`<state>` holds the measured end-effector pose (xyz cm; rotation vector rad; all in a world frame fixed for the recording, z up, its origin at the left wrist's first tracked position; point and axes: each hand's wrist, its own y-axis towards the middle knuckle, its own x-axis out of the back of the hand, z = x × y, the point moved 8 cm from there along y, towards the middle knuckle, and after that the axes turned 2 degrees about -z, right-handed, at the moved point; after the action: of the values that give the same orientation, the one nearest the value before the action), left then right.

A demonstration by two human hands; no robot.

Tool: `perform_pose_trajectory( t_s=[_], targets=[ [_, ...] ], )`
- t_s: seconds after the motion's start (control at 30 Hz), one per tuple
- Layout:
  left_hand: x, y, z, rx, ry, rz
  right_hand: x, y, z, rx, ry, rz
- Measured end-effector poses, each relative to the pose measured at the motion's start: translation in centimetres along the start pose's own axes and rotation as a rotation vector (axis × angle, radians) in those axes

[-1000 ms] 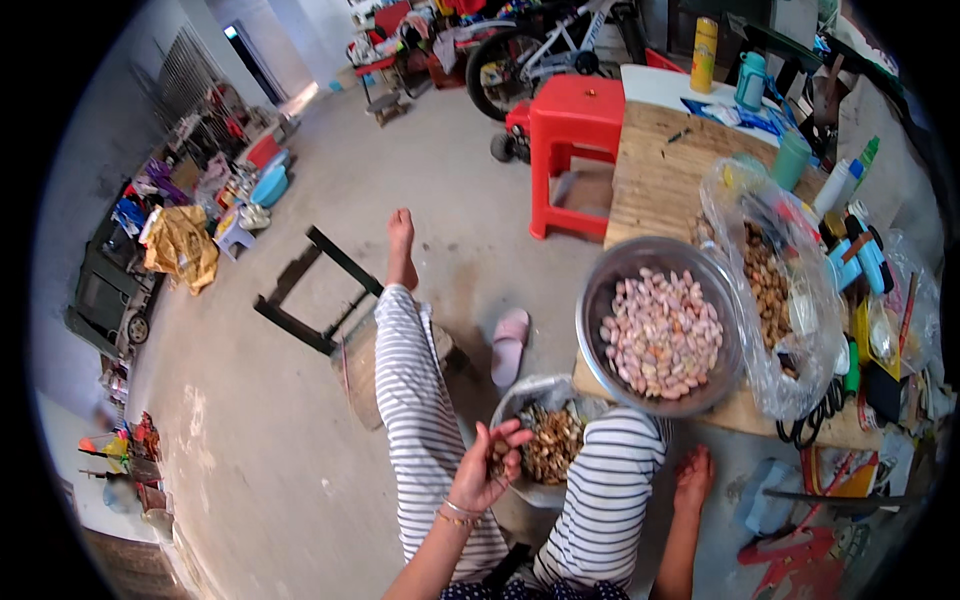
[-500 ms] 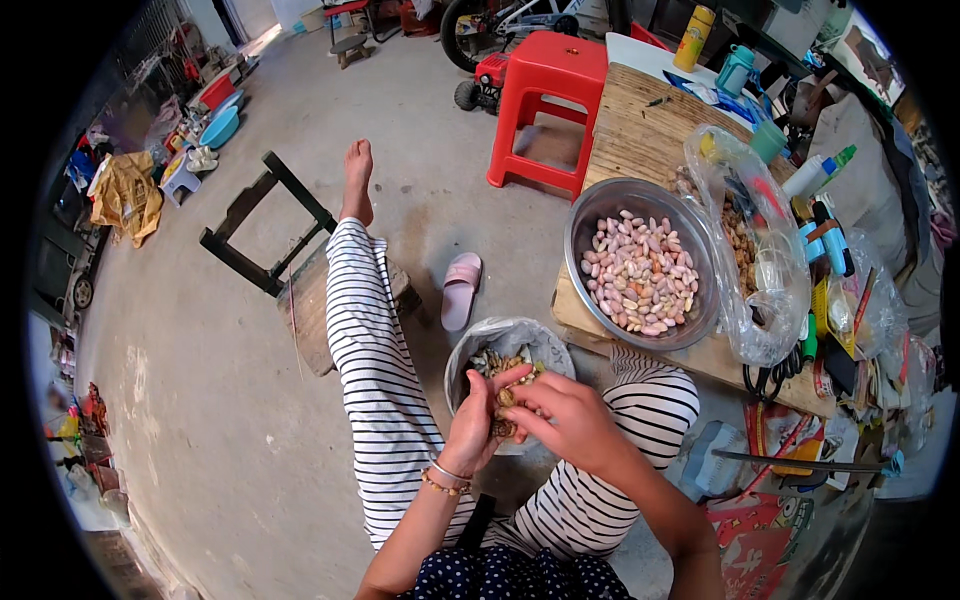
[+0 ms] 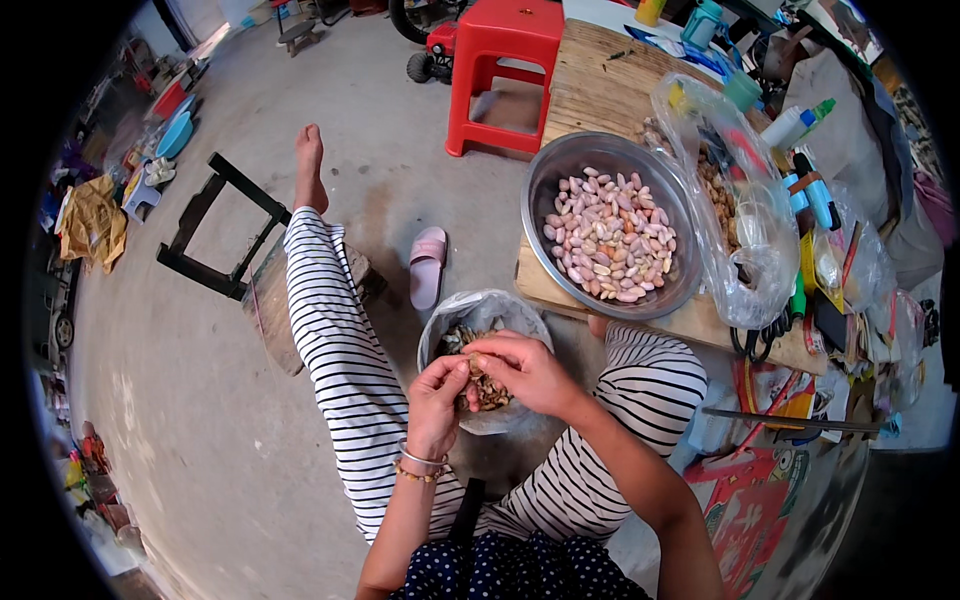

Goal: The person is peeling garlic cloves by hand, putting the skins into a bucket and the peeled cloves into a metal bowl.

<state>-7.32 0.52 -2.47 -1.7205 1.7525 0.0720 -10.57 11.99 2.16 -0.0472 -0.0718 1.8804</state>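
Note:
My left hand (image 3: 440, 395) and my right hand (image 3: 522, 372) meet over a bag-lined bucket (image 3: 435, 323) between my knees, both closed around a small tan peanut in its shell (image 3: 475, 364) at their fingertips. Broken shells (image 3: 492, 398) lie in the bucket beneath them. Above and to the right, a steel bowl (image 3: 543, 178) of pink shelled peanuts (image 3: 615, 235) sits on the wooden table (image 3: 590, 75). A clear plastic bag (image 3: 760, 270) with unshelled peanuts lies right beside the bowl.
A red stool (image 3: 505, 25) stands beside the table. A dark chair frame (image 3: 200, 200) rises left of my stretched leg, a pink slipper (image 3: 428, 262) right of it. Bottles (image 3: 785, 128), tools and bags crowd the table's right side. Clutter, including blue basins (image 3: 175, 135), lines the left wall.
My right hand has come up from low beside the table to meet my left hand over the bucket, and both now pinch together. The whole view has shifted with my head.

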Motion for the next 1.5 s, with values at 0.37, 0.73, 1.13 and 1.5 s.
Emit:
perform_pose_trajectory(
  t_s=[0.37, 0.73, 1.13, 1.5],
  targets=[
    [-0.8, 0.1, -0.4, -0.028, 0.093, 0.027, 0.6, 0.0, -2.8, -0.175, 0.286, -0.063],
    [-1.5, -0.1, -1.2, -0.075, 0.173, 0.013, 0.5, -0.3, -2.6, -0.253, 0.167, -0.037],
    [-2.8, -0.3, -3.1, -0.397, 0.608, -0.053, 0.3, -1.1, -3.3, -0.35, 0.502, -0.032],
    [-2.3, -0.1, -2.0, -0.106, 0.221, -0.015, 0.6, -1.6, -2.7, -0.397, 0.586, -0.023]
  ],
)
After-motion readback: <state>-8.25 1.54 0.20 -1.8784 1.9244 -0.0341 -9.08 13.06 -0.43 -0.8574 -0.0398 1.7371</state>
